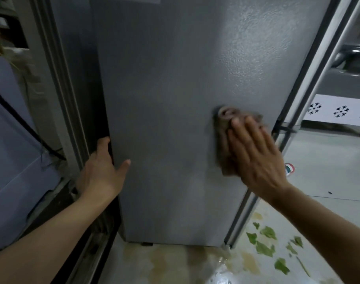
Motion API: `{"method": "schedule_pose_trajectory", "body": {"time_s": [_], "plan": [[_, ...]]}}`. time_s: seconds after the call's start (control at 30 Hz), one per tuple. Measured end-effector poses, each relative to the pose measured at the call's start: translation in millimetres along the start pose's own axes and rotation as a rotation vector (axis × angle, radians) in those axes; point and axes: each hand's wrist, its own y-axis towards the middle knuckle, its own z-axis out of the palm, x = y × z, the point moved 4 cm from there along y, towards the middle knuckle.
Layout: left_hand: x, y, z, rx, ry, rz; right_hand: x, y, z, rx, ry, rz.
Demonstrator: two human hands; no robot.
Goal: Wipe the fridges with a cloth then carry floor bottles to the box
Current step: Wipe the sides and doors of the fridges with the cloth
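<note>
Grey fridge panel fills most of what I see, standing on a wet, stained floor with scraps of green leaf near its right corner. My right hand lies flat, fingers straight, pressing a brownish cloth against the panel's right half. My left hand steadies the fridge at its left edge, fingers curled round the edge and thumb lying on the face. The cloth looks soft and limp, bunched past my fingertips, so I judge it needs a broad palm over it, not a pinch. The panel's pebbled finish should give some drag. No bottles or box are in view.
</note>
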Motion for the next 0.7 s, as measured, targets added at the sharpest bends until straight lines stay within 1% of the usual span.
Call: {"method": "schedule_pose_trajectory", "body": {"time_s": [0.07, 0.13, 0.17, 0.23, 0.3, 0.37, 0.43, 0.53, 0.63, 0.7], "plan": [[0.9, 1.8, 1.9, -0.006, 0.004, -0.006, -22.5, 10.9, -7.2, -0.098, 0.017, 0.154], [1.3, 3.0, 3.0, -0.009, 0.006, -0.007, -21.4, 1.7, -4.1, -0.127, 0.089, 0.203], [1.2, 3.0, 3.2, -0.013, 0.006, -0.003, -14.1, -10.3, 0.2, -0.108, 0.127, 0.208], [1.2, 3.3, 2.9, -0.011, -0.003, 0.01, 3.2, -40.6, 9.4, -0.014, 0.158, 0.172], [2.2, 4.2, 2.1, 0.003, -0.03, 0.016, 10.8, -61.0, 11.4, 0.087, 0.152, 0.087], [3.2, 4.6, 1.7, 0.009, -0.032, 0.017, 0.4, -59.8, 5.4, 0.109, 0.137, 0.025], [3.6, 3.1, 2.5, -0.002, -0.013, 0.017, -21.4, -42.5, -8.0, 0.047, 0.122, 0.05], [4.0, 1.3, 5.8, -0.017, -0.009, 0.005, -51.2, -19.6, -25.6, -0.107, 0.124, 0.127], [5.3, 1.1, 9.1, -0.028, 0.002, -0.003, -49.2, -23.1, -21.2, -0.175, 0.164, 0.185], [6.5, 0.5, 10.8, -0.021, 0.006, 0.007, -34.6, -39.0, -6.9, -0.167, 0.2, 0.219]]}}
